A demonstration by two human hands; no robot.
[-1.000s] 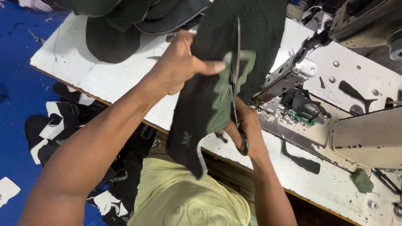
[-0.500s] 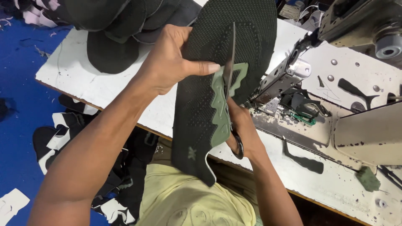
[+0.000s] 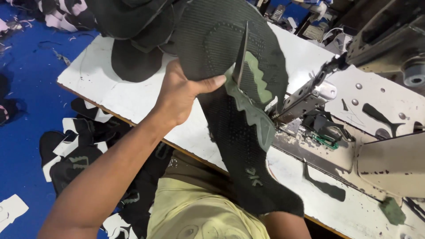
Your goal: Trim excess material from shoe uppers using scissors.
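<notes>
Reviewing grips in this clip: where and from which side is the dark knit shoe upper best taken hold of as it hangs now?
Probably at its upper edge, from the left, where the left hand already pinches the dark knit shoe upper. The piece is limp and hangs folded over the white table; a high grip lets it drape flat. The green overlay and sewing machine crowd its right side. The right hand is hidden.

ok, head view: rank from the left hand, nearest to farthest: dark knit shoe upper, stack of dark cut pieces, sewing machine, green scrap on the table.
1. Dark knit shoe upper: gripped by the left hand.
2. Stack of dark cut pieces: just up-left of the hand, on the table.
3. Sewing machine: off to the right.
4. Green scrap: far lower right, near the table's edge.
</notes>
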